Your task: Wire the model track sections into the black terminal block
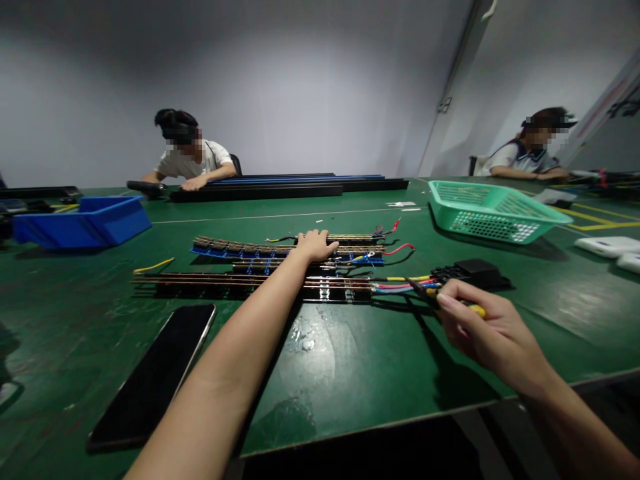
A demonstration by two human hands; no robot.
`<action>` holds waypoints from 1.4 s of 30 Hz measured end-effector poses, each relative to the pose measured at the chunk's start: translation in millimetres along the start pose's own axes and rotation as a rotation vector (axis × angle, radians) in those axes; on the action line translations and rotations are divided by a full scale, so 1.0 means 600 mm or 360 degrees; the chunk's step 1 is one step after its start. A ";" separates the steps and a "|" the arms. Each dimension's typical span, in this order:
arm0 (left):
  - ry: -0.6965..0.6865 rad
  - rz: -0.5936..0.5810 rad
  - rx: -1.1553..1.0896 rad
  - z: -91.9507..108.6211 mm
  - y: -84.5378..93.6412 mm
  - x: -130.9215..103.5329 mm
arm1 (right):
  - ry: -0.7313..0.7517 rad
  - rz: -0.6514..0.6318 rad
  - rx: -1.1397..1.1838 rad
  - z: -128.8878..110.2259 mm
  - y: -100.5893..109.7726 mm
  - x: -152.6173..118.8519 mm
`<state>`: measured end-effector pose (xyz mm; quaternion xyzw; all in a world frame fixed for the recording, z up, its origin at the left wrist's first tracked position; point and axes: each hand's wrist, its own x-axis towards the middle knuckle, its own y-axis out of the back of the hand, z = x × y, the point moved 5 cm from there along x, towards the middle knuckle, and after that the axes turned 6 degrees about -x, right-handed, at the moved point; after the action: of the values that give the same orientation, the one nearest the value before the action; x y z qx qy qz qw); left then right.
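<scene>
My left hand (316,247) reaches across the row and lies on the far rail strips, fingers spread and touching them. Under it is a blue-backed strip (235,250) with brass-coloured rods; the front strip (190,281), dark with copper rods, lies nearer me. Red, blue and yellow wires (395,287) leave that front strip's right end toward a black plastic block (475,273). Closed round a yellow-handled tool (477,310) with a dark pointed tip, my right hand (485,327) keeps the tip at these wires. Its exact kind is partly hidden by my fingers.
A phone (155,373) lies at the near left. Behind it stands a blue bin (100,223); a green basket (495,223) is at the back right. Across the green table (320,380), one person handles long black rails (260,192); another sits at the far right.
</scene>
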<state>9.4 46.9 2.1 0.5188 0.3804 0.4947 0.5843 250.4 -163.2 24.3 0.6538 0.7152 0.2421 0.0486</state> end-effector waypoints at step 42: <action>0.0018 0.0029 0.0034 0.000 -0.003 0.004 | 0.0848 -0.0842 -0.0940 -0.068 -0.193 0.143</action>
<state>10.0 49.2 0.4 0.5256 0.3841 0.4988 0.5722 117.1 -95.8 34.1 0.3228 0.7452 0.5736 0.1074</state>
